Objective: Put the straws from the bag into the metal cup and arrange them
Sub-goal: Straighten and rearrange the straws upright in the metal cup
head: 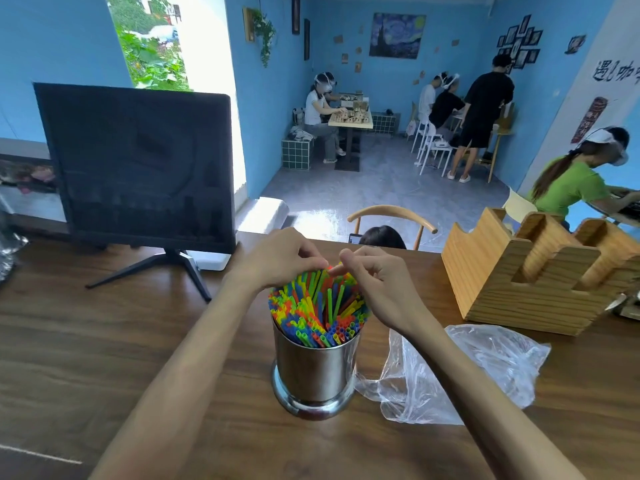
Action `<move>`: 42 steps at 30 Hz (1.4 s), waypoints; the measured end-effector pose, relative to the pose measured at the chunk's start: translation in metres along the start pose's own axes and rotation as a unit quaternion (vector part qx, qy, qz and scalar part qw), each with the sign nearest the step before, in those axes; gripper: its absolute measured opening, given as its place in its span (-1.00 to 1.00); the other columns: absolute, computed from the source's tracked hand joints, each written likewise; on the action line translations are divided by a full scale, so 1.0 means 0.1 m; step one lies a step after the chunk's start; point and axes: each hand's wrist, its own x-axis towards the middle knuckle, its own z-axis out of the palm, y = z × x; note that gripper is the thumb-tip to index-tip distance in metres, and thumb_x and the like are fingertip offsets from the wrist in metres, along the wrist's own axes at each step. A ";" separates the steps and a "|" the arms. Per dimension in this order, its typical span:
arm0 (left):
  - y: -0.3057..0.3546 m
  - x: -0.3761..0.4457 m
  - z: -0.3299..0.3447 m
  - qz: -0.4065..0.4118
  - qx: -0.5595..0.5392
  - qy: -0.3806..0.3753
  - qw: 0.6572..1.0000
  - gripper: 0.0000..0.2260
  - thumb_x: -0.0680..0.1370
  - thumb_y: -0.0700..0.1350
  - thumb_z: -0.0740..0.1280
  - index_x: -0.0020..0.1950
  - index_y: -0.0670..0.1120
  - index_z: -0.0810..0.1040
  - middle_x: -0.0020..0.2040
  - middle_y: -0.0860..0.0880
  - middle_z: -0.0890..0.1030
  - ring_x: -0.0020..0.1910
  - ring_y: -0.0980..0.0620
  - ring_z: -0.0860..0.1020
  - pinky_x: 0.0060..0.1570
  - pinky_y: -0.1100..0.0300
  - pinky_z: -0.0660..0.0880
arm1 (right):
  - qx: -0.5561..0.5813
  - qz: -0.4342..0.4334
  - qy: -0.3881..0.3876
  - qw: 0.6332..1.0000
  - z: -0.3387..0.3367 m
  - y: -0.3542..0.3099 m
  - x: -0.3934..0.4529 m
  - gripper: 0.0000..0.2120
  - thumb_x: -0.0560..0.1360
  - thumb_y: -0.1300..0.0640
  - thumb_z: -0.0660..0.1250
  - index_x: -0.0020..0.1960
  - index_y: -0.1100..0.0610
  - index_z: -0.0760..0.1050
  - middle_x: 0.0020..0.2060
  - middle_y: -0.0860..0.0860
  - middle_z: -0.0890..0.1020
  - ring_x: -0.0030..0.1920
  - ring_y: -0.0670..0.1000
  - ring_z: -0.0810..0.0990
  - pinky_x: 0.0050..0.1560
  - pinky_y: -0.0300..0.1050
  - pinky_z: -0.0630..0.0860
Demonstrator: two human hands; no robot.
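A shiny metal cup [315, 368] stands on the wooden table, packed with several bright straws [318, 310] in green, yellow, orange, red and blue. Both hands hover over the far side of the bundle. My left hand [277, 258] curls its fingers over the top left of the straws and touches their tips. My right hand [374, 275] pinches the tops of a few straws between thumb and forefinger, its other fingers curled. A crumpled clear plastic bag [485, 362] lies flat on the table just right of the cup, and I see no straws in it.
A dark monitor [138, 164] on a stand sits at the back left. A wooden holder [526, 271] stands at the back right. The wooden table [104, 341] stretches to the left and front. People sit at tables across the room.
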 end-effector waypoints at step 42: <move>0.20 -0.52 -0.55 0.048 -0.417 0.466 0.779 -0.89 0.59 -0.10 0.44 -0.06 -0.12 0.70 -0.28 0.03 0.71 -0.30 0.04 0.68 -0.20 0.18 0.64 | 0.171 0.005 -0.063 0.983 -0.27 -0.04 0.33 -0.79 0.55 0.08 0.37 0.10 0.14 0.68 -0.20 -0.21 0.72 -0.15 -0.25 0.63 -0.12 -0.39 0.45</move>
